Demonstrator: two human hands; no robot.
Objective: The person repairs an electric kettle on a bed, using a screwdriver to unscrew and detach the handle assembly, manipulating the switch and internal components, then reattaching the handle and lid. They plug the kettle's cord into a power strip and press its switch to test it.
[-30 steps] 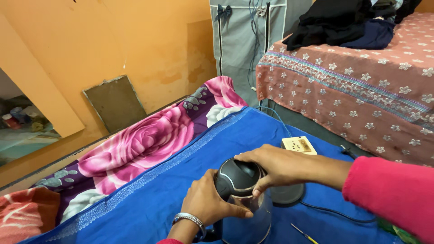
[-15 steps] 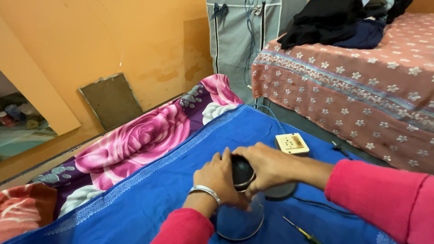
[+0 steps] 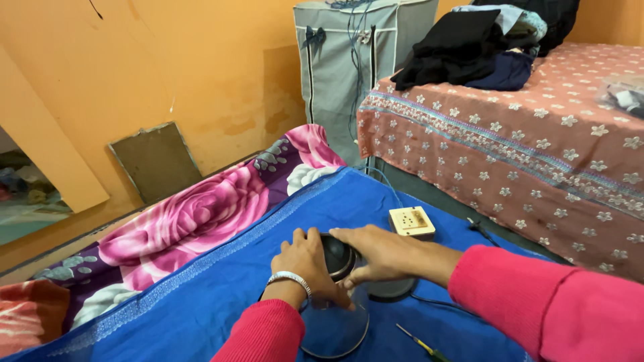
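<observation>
Both hands are clamped around a rounded black motor housing (image 3: 337,257) atop a clear domed jar (image 3: 333,328) on the blue cloth (image 3: 221,281): the left hand (image 3: 305,265) wraps its fingers over the near side, the right hand (image 3: 376,251) closes over the far side. It looks like a seating or twisting step, though the joint is hidden, so the next move calls for a steady, level grip. Just beyond the fingers lies a cream plastic socket box (image 3: 412,221); a thin screwdriver (image 3: 419,344) lies nearer.

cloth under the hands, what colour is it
Plain blue cloth, with a lighter patterned border; seen in the head view.
</observation>
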